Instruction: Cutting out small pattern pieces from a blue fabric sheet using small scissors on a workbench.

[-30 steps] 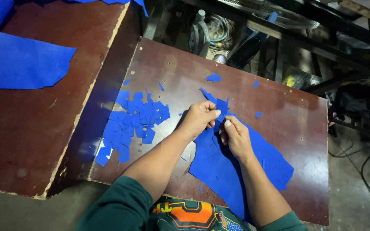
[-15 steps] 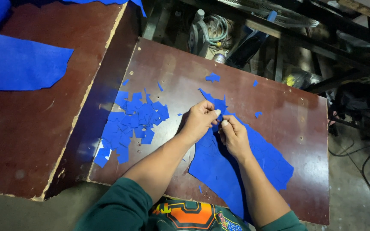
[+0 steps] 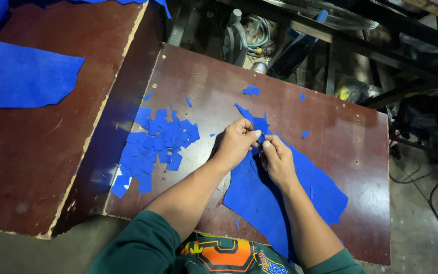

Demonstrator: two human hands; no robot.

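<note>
A large blue sheet [image 3: 310,190] lies on the dark brown board [image 3: 330,127] in front of me. Both hands meet at its upper corner. My left hand [image 3: 236,142] pinches the blue material with thumb and fingers. My right hand [image 3: 276,158] pinches the same spot from the other side, its palm resting on the sheet. A pile of small blue cut pieces [image 3: 155,147] lies to the left of my left hand.
A few loose blue scraps [image 3: 251,91] dot the board. A higher brown table [image 3: 36,157] at the left carries a big blue sheet [image 3: 21,76]. Machinery, hoses and cables fill the dark space beyond the board's far edge; bare floor lies at right.
The hands stay pinched together at the sheet's corner and have shifted only slightly. Nothing else has moved.
</note>
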